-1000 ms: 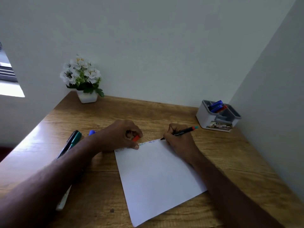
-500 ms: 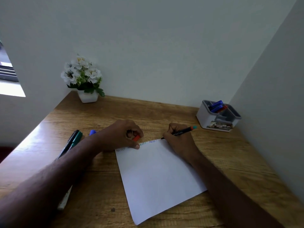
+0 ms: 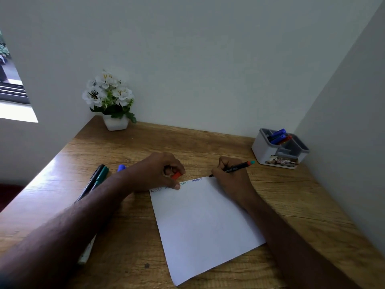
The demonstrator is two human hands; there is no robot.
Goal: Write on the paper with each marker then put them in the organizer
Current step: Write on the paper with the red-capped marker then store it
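A white paper [image 3: 204,224] lies on the wooden desk with short coloured words along its top edge. My right hand [image 3: 231,182] grips a black marker [image 3: 235,168] with a red and teal end, its tip at the paper's top right corner. My left hand [image 3: 160,174] holds a red cap [image 3: 176,175] in curled fingers and presses on the paper's top left edge. A white and grey organizer [image 3: 279,149] at the back right holds blue and red markers [image 3: 280,137].
A black marker [image 3: 91,180], a green one [image 3: 100,177] and a blue one [image 3: 121,167] lie on the desk left of my left arm. A white flower pot [image 3: 112,107] stands in the back left corner. Walls close the back and right.
The marker tip has crept slightly right along the paper's top edge. My left hand stays put on the paper.
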